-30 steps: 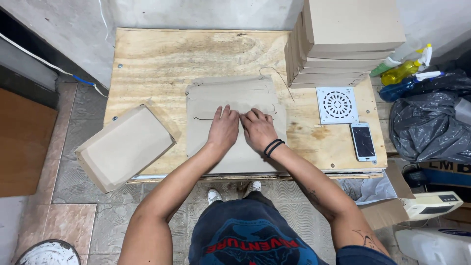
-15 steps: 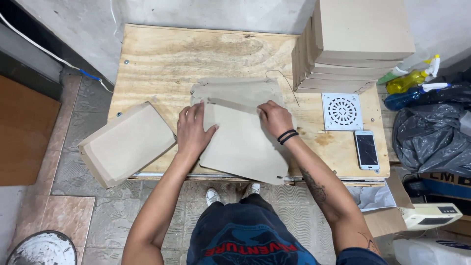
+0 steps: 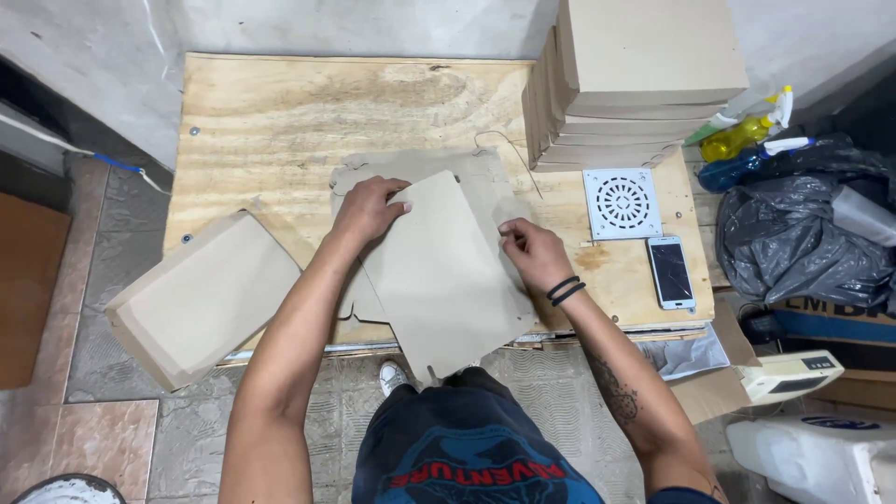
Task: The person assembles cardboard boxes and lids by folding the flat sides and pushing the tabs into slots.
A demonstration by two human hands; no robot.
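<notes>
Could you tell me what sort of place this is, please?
Probably a small, makeshift packing workshop. A plywood table carries a tall stack of flat cardboard, the left hand and right hand fold a cardboard sheet, and a finished box lies beside them.

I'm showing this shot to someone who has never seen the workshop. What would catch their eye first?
Most likely the two hands at the centre of the plywood table: the left hand and right hand grip a flat cardboard sheet by its opposite edges. Next, the tall stack of cardboard at the table's far right corner, and the folded box overhanging the near left edge.
</notes>
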